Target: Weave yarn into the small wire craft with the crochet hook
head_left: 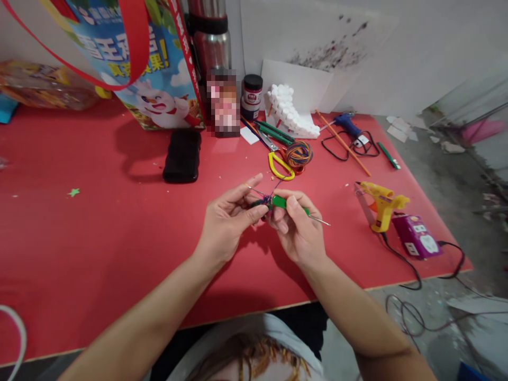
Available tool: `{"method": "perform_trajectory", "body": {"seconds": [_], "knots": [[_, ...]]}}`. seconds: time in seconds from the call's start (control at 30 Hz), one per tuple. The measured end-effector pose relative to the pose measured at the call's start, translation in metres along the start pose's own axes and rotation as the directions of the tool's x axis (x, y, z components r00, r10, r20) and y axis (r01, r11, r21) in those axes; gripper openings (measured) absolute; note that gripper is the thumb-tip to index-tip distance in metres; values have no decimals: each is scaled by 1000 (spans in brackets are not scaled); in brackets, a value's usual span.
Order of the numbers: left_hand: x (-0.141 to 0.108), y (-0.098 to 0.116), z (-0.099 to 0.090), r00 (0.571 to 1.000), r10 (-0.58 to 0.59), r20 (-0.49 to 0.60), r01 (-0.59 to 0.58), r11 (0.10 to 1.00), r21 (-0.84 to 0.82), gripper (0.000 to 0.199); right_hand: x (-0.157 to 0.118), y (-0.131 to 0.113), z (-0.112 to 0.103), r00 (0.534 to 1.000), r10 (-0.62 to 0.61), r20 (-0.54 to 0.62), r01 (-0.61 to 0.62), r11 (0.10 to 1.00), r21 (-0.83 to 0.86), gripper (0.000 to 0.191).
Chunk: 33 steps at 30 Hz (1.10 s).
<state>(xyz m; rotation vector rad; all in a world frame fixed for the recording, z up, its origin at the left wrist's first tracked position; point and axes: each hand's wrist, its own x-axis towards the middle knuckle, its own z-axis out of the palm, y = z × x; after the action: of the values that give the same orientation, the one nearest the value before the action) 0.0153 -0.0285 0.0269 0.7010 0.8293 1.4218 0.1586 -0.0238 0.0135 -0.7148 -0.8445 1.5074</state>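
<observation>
My right hand is closed round the green handle of a crochet hook, whose thin metal ends stick out on both sides. Between the thumb and fingers of my left hand is a small dark piece of crochet work, partly hidden by the fingers. The hook passes through or against its stitches; I cannot tell which. A strand of yarn runs up from the work toward a multicoloured yarn ball on the table. Just beyond my hands lie scissors with yellow handles.
On the red table are a black case, a printed bag, a steel flask, a jar and a white model. To the right are a yellow glue gun, a purple box and a blue glue gun with cords.
</observation>
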Motion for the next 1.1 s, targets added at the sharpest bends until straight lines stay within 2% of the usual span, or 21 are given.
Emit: {"method": "perform_trajectory", "body": {"seconds": [0.17,0.27,0.37,0.5,0.6,0.77,0.97,1.1], "knots": [[2,4,0,989,-146,-32,145,988,-56,57,1,4,-5,996,-64,54,65,997,-28,17],[2,6,-1,983,-178,-46,176,983,-47,56,2,5,-7,993,-67,95,71,997,-39,18],[3,6,-2,987,-160,-34,158,987,-33,58,1,4,-9,991,-39,131,45,998,-39,17],[4,6,-3,998,-59,-23,61,995,84,67,0,1,-11,980,0,201,14,998,-67,19],[3,6,-4,999,0,-35,6,988,153,72,1,1,-8,989,-14,147,21,999,-41,19],[3,3,-6,999,0,-43,5,993,119,65,7,4,-4,999,39,17,-40,997,70,18],[4,2,-8,1000,-18,-19,19,996,87,51,12,4,-6,998,69,-6,-69,996,57,18],[4,1,-8,1000,-20,-12,21,996,82,62,7,7,-6,999,22,33,-23,1000,1,16]]}}
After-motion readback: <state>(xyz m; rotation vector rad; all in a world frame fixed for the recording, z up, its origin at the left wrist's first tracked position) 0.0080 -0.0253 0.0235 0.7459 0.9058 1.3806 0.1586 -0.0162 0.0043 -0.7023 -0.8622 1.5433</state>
